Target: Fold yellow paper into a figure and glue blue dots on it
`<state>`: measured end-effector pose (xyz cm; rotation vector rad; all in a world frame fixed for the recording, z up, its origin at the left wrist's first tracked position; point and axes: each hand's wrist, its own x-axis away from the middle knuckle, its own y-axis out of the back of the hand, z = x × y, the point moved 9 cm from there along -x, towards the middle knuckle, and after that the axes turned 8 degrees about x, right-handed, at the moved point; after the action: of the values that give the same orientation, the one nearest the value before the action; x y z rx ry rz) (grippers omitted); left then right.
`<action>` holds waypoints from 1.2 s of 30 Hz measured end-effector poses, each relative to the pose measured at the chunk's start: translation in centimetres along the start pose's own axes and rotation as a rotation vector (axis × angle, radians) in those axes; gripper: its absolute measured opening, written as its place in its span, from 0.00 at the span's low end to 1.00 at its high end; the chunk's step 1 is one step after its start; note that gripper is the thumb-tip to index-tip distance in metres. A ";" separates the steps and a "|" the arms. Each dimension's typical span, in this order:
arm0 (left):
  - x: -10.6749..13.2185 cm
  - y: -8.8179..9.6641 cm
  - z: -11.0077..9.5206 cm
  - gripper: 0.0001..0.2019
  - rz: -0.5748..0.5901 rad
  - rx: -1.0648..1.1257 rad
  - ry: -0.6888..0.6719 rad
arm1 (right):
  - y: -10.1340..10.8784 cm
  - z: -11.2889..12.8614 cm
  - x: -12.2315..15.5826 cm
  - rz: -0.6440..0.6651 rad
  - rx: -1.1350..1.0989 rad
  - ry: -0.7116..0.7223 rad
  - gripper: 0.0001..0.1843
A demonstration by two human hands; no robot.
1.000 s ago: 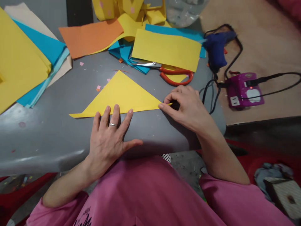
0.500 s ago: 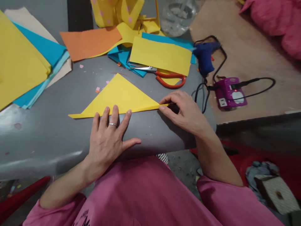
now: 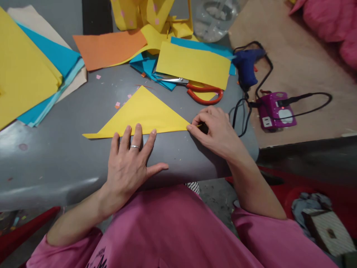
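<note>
I log yellow paper (image 3: 143,111) near the desk (image 3: 69,160) front edge: left hand (image 3: 126,162) spread, touching its near side; right hand (image 3: 216,130) pinching its right tip.

Room left of yellow triangle (image 3: 142,111) — far right, 1 pair of scissors (image 3: 196,88) obstructs.

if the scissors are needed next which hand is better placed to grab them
Probably the right hand: it lies nearer the scissors, below their handles, though it pinches the folded yellow paper. The left hand is farther off, spread on the paper's edge.
</note>
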<state>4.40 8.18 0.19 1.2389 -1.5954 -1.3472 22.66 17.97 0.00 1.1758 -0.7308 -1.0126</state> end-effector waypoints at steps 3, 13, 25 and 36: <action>0.0 -0.1 0.1 0.42 0.007 0.015 0.013 | 0.4 -1.0 0.4 -0.032 0.004 -0.015 0.09; -0.3 -0.1 0.0 0.39 0.003 -0.045 0.017 | 0.6 9.7 3.7 -0.242 0.182 0.548 0.24; 0.0 -0.2 0.1 0.40 -0.013 -0.018 0.016 | -1.3 7.4 5.6 -0.214 0.297 0.400 0.40; -0.1 -0.3 0.1 0.41 -0.003 0.020 0.028 | -0.4 4.4 5.8 -0.240 0.267 0.257 0.40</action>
<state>4.43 8.24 -0.10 1.2674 -1.5919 -1.3134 20.98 10.88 0.47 1.6230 -0.5392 -0.9546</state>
